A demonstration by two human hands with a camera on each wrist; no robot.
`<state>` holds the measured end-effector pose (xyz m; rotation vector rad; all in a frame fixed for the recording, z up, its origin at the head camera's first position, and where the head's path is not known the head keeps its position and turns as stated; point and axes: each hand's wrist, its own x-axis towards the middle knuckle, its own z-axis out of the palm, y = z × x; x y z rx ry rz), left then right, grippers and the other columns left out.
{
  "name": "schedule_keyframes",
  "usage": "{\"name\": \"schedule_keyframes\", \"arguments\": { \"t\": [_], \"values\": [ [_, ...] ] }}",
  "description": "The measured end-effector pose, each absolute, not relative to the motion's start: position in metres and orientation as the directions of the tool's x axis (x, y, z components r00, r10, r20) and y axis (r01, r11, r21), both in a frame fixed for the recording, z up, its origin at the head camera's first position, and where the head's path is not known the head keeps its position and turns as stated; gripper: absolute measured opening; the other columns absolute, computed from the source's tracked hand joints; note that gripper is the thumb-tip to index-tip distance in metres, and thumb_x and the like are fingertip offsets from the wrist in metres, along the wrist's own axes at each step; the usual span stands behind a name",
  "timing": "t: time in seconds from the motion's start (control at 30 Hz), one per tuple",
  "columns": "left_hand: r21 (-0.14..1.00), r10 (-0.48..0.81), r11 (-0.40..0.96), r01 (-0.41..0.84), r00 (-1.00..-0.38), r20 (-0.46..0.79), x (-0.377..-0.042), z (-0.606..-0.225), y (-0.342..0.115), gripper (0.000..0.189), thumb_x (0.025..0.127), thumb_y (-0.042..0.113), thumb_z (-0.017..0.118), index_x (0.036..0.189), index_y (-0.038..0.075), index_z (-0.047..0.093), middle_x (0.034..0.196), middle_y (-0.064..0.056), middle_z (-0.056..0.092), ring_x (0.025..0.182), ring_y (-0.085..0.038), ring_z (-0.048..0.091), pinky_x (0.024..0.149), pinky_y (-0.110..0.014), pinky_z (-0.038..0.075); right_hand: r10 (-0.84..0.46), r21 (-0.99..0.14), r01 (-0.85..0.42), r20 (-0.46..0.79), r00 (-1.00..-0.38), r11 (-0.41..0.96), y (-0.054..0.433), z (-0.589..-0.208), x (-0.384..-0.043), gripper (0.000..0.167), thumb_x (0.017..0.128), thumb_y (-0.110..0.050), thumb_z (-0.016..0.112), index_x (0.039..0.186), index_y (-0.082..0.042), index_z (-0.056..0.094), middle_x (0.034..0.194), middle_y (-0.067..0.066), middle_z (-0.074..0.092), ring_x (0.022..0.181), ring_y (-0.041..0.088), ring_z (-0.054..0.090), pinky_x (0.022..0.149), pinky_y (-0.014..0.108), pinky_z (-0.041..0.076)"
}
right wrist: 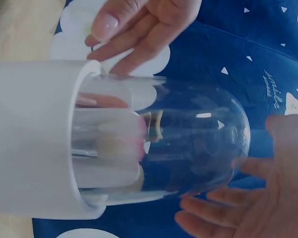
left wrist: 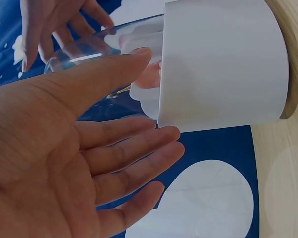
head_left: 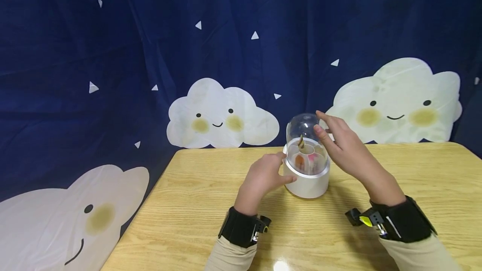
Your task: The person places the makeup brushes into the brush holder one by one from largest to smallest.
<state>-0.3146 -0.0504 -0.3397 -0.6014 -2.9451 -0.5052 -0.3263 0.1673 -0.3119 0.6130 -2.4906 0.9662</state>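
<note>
A white round holder with a clear domed lid stands upright on the table. Through the lid show upright compartments with an orange-brown tuft, a pink-tipped brush and a small gold, dark-striped piece. My left hand is at the holder's left side, thumb over the front and extended fingers behind, level with the rim where lid and base meet. At the dome's right side, my right hand has its fingers spread loosely, fingertips close to the clear wall.
The wood-grain table reaches back to a dark blue curtain with white triangles and smiling cloud shapes. The holder stands near the table's back edge. Black straps with small cameras circle both wrists.
</note>
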Motion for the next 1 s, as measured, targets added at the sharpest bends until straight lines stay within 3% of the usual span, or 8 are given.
{"name": "schedule_keyframes", "arguments": {
  "t": [0.2,0.5,0.87,1.0],
  "values": [
    [0.277,0.375,0.873,0.402,-0.915,0.148,-0.314,-0.339,-0.050,0.056,0.086,0.041,0.081,0.130,0.010,0.066,0.114,-0.006,0.074,0.103,-0.019,0.069,0.082,-0.033,0.055,-0.305,-0.483,-0.602,0.559,-0.771,0.636,0.173,-0.309,-0.327,0.049,0.111,-0.033,0.038,0.154,-0.011,0.043,0.160,0.016,0.038,0.147,0.041,0.033,0.114,0.065,0.027],
    [0.269,0.385,0.869,0.414,-0.910,0.158,-0.313,-0.336,-0.049,0.050,0.087,0.040,0.081,0.126,0.012,0.068,0.111,-0.006,0.074,0.101,-0.020,0.070,0.080,-0.034,0.055,-0.297,-0.512,-0.568,0.517,-0.803,0.644,0.178,-0.305,-0.326,0.050,0.111,-0.036,0.037,0.154,-0.011,0.044,0.161,0.014,0.038,0.148,0.038,0.033,0.115,0.063,0.027],
    [0.233,0.332,0.905,0.356,-0.933,0.136,-0.314,-0.339,-0.049,0.063,0.086,0.044,0.080,0.135,0.008,0.063,0.117,-0.007,0.073,0.107,-0.023,0.069,0.085,-0.037,0.056,-0.342,-0.400,-0.592,0.539,-0.769,0.700,0.178,-0.304,-0.321,0.047,0.111,-0.031,0.040,0.155,-0.015,0.044,0.148,0.023,0.047,0.132,0.048,0.046,0.101,0.069,0.037],
    [0.245,0.343,0.897,0.367,-0.929,0.138,-0.312,-0.337,-0.050,0.055,0.087,0.043,0.080,0.128,0.009,0.069,0.107,-0.004,0.074,0.097,-0.019,0.070,0.077,-0.034,0.056,-0.331,-0.359,-0.596,0.578,-0.746,0.718,0.176,-0.303,-0.318,0.046,0.110,-0.031,0.043,0.153,-0.015,0.047,0.143,0.021,0.051,0.127,0.046,0.052,0.099,0.066,0.040]
  ]
}}
